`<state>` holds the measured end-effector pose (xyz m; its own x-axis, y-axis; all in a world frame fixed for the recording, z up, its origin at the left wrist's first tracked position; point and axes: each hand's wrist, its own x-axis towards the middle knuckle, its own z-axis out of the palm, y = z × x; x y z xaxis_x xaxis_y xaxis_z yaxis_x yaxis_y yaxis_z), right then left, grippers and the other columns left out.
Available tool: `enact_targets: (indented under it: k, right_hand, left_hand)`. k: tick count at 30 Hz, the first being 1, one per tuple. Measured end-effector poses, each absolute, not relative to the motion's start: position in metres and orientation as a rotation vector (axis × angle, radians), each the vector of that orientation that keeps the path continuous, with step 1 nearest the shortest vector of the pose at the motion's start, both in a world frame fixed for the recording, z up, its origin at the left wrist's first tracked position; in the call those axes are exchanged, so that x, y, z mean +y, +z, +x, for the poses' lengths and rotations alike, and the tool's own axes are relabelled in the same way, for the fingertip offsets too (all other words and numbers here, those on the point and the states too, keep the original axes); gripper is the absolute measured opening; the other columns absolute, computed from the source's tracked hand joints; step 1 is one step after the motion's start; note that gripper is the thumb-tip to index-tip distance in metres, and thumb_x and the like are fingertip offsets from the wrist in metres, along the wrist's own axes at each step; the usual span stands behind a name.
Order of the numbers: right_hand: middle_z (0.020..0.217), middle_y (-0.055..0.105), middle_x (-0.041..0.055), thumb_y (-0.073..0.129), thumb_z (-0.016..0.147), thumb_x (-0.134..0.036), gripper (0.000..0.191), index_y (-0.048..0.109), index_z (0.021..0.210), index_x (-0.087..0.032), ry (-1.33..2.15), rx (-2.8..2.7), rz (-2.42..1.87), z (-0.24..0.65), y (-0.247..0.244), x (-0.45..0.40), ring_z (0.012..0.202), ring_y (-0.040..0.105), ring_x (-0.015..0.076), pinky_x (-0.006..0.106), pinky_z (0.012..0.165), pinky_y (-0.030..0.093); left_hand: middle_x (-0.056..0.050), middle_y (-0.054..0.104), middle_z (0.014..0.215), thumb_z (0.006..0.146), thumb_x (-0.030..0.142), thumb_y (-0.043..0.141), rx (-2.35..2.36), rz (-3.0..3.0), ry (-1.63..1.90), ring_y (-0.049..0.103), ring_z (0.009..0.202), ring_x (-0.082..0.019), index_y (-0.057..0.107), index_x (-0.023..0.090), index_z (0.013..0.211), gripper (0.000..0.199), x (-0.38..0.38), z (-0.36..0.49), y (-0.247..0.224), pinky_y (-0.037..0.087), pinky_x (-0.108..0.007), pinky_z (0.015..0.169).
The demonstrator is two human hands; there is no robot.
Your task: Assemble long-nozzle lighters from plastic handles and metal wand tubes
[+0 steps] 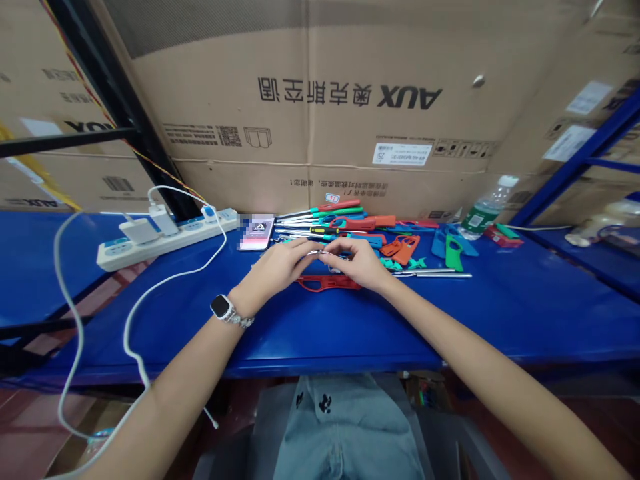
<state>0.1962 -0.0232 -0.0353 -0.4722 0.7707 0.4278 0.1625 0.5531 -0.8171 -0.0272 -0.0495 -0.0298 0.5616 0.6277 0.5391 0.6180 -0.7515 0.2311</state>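
Close together above the blue table (300,333), my left hand (280,267) and my right hand (363,263) pinch a small, thin shiny metal piece (320,252) between their fingertips. Its exact kind is too small to make out. Just below the fingers lies a red plastic lighter handle shell (333,284). Behind my hands is a pile of long-nosed lighters with metal tubes, among them a red one (345,224). Small teal plastic parts (413,263) and slim metal tubes (440,273) lie right of my right hand.
A phone (256,232) and a white power strip (165,241) with a loose white cable (133,320) are at the left. Orange (403,249) and green (453,253) shells and a water bottle (486,210) sit at the right. Cardboard (325,40) stands behind.
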Motion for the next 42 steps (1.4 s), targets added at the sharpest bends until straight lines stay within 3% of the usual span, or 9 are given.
enact_targets:
  k: [5, 8, 14, 18, 25, 29, 33, 42]
  right_hand:
    - [0.105, 0.073, 0.0066, 0.067, 0.086, -0.019, 0.021, 0.068, 0.107, -0.019, 0.899, -2.050, -0.769, 0.213, -0.030, -0.019, 0.088, 0.066, 0.0183, 0.033, 0.076, 0.054]
    - [0.105, 0.072, 0.0068, 0.063, 0.083, -0.012, 0.024, 0.067, 0.106, -0.018, 0.884, -2.150, -0.793, 0.220, -0.028, -0.019, 0.087, 0.065, 0.0180, 0.034, 0.078, 0.054]
    - [0.089, 0.072, 0.0039, 0.069, 0.085, -0.017, 0.009, 0.069, 0.093, -0.020, 0.671, -2.258, -0.919, 0.217, -0.031, -0.023, 0.079, 0.064, 0.0180, 0.034, 0.077, 0.051]
    - [0.084, 0.073, 0.0028, 0.068, 0.086, -0.017, 0.004, 0.070, 0.088, -0.020, 0.657, -2.275, -0.931, 0.217, -0.031, -0.026, 0.075, 0.065, 0.0175, 0.033, 0.073, 0.050]
    - [0.091, 0.077, 0.0015, 0.074, 0.084, -0.021, 0.012, 0.072, 0.095, -0.023, 0.599, -2.311, -1.034, 0.221, -0.032, -0.037, 0.085, 0.070, 0.0201, 0.034, 0.078, 0.051]
    - [0.088, 0.077, 0.0010, 0.071, 0.088, -0.020, 0.006, 0.072, 0.093, -0.024, 0.617, -2.310, -1.051, 0.219, -0.034, -0.038, 0.082, 0.071, 0.0190, 0.034, 0.077, 0.051]
    - [0.087, 0.075, 0.0013, 0.070, 0.086, -0.014, 0.013, 0.074, 0.095, -0.023, 0.600, -2.342, -1.046, 0.219, -0.033, -0.040, 0.080, 0.070, 0.0179, 0.032, 0.074, 0.051]
    - [0.100, 0.074, 0.0058, 0.069, 0.093, -0.017, 0.014, 0.076, 0.103, -0.023, 0.533, -2.526, -0.903, 0.220, -0.032, -0.040, 0.098, 0.065, 0.0230, 0.038, 0.084, 0.051]
  left_hand:
    - [-0.012, 0.075, 0.117, 0.110, 0.031, 0.045, 1.197, 2.760, 0.930, 0.073, 0.100, -0.024, 0.067, 0.019, 0.126, 0.030, -0.048, -0.031, -0.027, 0.058, -0.039, 0.085]
    - [-0.012, 0.077, 0.116, 0.110, 0.031, 0.047, 1.282, 2.741, 0.881, 0.074, 0.099, -0.024, 0.068, 0.018, 0.124, 0.028, -0.049, -0.032, -0.026, 0.057, -0.038, 0.083]
    - [-0.010, 0.078, 0.111, 0.107, 0.029, 0.053, 1.438, 2.681, 0.819, 0.074, 0.095, -0.024, 0.066, 0.020, 0.131, 0.029, -0.052, -0.032, -0.022, 0.055, -0.035, 0.079]
    - [-0.009, 0.078, 0.111, 0.106, 0.029, 0.054, 1.438, 2.672, 0.815, 0.073, 0.091, -0.023, 0.068, 0.020, 0.126, 0.026, -0.053, -0.033, -0.020, 0.053, -0.034, 0.077]
    - [-0.008, 0.078, 0.110, 0.103, 0.027, 0.056, 1.380, 2.645, 0.887, 0.072, 0.090, -0.022, 0.070, 0.021, 0.115, 0.020, -0.053, -0.035, -0.022, 0.052, -0.034, 0.077]
    - [-0.008, 0.078, 0.110, 0.100, 0.025, 0.056, 1.316, 2.647, 0.921, 0.072, 0.089, -0.021, 0.070, 0.020, 0.113, 0.019, -0.053, -0.035, -0.023, 0.052, -0.034, 0.077]
    - [-0.006, 0.078, 0.105, 0.096, 0.024, 0.058, 1.271, 2.607, 0.928, 0.071, 0.084, -0.020, 0.071, 0.021, 0.109, 0.019, -0.056, -0.039, -0.025, 0.052, -0.033, 0.073]
    - [-0.005, 0.080, 0.100, 0.094, 0.029, 0.059, 1.318, 2.541, 0.796, 0.071, 0.082, -0.021, 0.075, 0.022, 0.103, 0.019, -0.064, -0.048, -0.034, 0.054, -0.036, 0.075]
